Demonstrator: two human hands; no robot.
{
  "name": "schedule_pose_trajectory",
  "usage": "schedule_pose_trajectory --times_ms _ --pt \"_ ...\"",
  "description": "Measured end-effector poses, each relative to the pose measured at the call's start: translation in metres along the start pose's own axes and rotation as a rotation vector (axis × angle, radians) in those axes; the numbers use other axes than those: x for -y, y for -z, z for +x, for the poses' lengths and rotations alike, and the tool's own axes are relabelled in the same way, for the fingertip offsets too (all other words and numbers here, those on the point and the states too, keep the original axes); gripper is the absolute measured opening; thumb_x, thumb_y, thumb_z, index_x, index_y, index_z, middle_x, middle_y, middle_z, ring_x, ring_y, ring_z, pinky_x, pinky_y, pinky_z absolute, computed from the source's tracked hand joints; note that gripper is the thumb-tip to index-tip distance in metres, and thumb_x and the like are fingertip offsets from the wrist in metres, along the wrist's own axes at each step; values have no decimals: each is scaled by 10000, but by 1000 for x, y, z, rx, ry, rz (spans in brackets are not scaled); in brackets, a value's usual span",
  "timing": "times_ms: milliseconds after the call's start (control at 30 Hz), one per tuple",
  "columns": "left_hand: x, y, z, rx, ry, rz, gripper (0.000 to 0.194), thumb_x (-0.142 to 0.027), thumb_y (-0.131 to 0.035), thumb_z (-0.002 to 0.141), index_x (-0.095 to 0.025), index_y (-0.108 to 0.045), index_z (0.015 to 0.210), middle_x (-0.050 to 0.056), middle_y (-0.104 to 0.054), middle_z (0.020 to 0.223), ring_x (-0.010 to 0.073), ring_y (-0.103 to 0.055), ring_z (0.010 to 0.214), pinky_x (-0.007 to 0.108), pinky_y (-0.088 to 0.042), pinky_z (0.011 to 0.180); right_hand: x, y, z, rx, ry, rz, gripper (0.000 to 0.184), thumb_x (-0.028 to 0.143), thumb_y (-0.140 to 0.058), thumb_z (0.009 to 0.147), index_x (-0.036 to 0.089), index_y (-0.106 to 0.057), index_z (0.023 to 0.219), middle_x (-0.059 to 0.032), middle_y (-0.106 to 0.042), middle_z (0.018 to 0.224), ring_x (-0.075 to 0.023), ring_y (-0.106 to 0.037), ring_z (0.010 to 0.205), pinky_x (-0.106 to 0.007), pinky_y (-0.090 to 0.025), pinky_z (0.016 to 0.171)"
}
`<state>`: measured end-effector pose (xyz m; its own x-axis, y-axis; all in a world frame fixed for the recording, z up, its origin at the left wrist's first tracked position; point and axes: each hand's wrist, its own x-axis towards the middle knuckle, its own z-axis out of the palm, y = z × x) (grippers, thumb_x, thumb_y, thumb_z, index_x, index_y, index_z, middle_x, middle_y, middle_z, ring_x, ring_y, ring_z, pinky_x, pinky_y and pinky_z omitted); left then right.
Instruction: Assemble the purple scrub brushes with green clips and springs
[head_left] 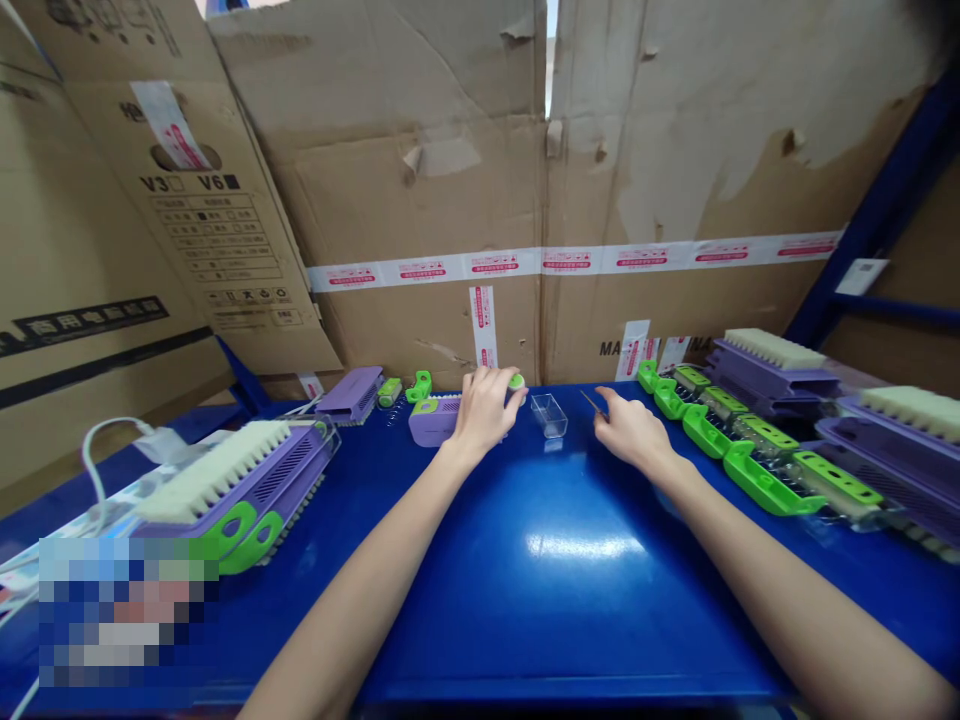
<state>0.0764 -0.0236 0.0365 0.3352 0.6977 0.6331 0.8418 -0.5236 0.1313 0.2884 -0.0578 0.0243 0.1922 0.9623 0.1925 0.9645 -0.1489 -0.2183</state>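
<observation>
My left hand (486, 408) is closed, fingers and thumb pinched at a small green-topped piece (516, 382). Behind and under that hand lies a purple brush housing (430, 428) with a green end, partly hidden by the fingers. To the right, my right hand (634, 432) is curled around a thin dark metal tool (589, 402), its tip pointing up and left; the kind of tool does not show clearly. Between the two hands, a small clear plastic box (550, 415) stands on the blue table (480, 600).
Purple brushes with cream bristles (225, 470) lie at the left beside a white cable (88, 450). At the right are a row of green handle parts (765, 482), green-topped mechanisms (836, 478) and stacked purple brushes (772, 375). Cardboard (420, 200) walls the back.
</observation>
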Motion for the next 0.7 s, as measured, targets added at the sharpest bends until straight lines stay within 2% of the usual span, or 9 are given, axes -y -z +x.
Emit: schedule_pose_trajectory --times_ms 233,367,500,567,700 --pt "-26 -7 17 69 75 -111 290 -382 -529 875 -210 -535 1109 64 -664 1021 222 -563 992 344 -395 862 -5 -4 3 74 -3 -16 555 256 -407 837 174 -394 1386 -196 -636 1088 -315 -626 992 -393 -462 790" --pt "-41 -15 30 179 146 -71 265 -404 -519 874 -215 -573 1051 76 -678 950 238 -603 948 342 -429 814 -4 -5 2 74 1 -19 554 262 -412 842 181 -387 1389 -190 -637 1086 -308 -631 984 -392 -464 789" --pt "-49 -25 33 317 184 2 280 -418 -511 870 -190 -628 983 101 -687 937 257 -610 950 352 -447 794 -3 -5 1 77 7 -23 560 251 -403 837 183 -380 1392 -192 -636 1089 -316 -630 984 -402 -467 783" --pt "-51 -29 30 329 154 48 283 -396 -507 874 -167 -645 968 121 -681 964 274 -583 996 364 -447 811 -3 -4 1 76 10 -20 562 244 -399 835 178 -379 1393 -192 -636 1090 -317 -629 989 -403 -468 785" --pt "-55 -33 23 273 104 133 326 -364 -456 902 -122 -661 972 165 -641 1017 304 -522 1057 406 -429 856 -2 -3 0 75 14 -12 561 229 -399 830 168 -385 1387 -197 -634 1093 -316 -629 991 -400 -470 785"
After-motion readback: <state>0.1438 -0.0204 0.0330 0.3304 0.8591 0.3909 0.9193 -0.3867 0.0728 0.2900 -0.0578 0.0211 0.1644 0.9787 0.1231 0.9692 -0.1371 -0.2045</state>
